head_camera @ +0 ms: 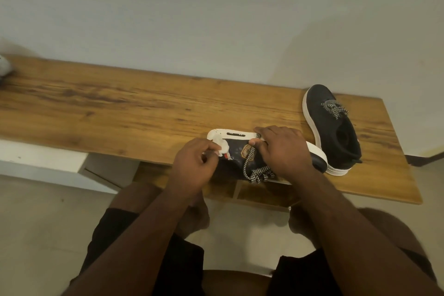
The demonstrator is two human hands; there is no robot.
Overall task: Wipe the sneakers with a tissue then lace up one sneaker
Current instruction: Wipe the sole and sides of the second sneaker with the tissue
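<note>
Still on the wiping part, by the look of it. Left hand [194, 166] curled tight around a wad of white tissue [222, 148], pinched at the fingertips and pressed against the heel end of the near sneaker [240, 151]. Right hand [283, 151] clamped over the middle of that same shoe, fingers wrapped across the upper toward the white sole edge, pinning it on its side against the wooden bench [120, 108]. Checkered lace [258, 173] dangling loose just below the right-hand grip, between the two hands, clearly not threaded properly yet.

Second sneaker [334, 127] parked past the right hand, off beyond the knuckles, sole down, toe pointing away. Can't tell whether it's been wiped already.

Tips for doing this bit well, just my take: keep the right-hand hold firm so the shoe doesn't skid while rubbing. Short strokes outward from the holding hand toward the heel. Refold the tissue once it gets grubby, otherwise just smearing dirt around. Go easy near the patch beside the tissue, looks like something that could catch and shred thin paper. Worth nudging that loose lace clear of the wiping path too. Also watch the front edge of the bench, shoe sitting pretty close to it on the near side of both grips.
</note>
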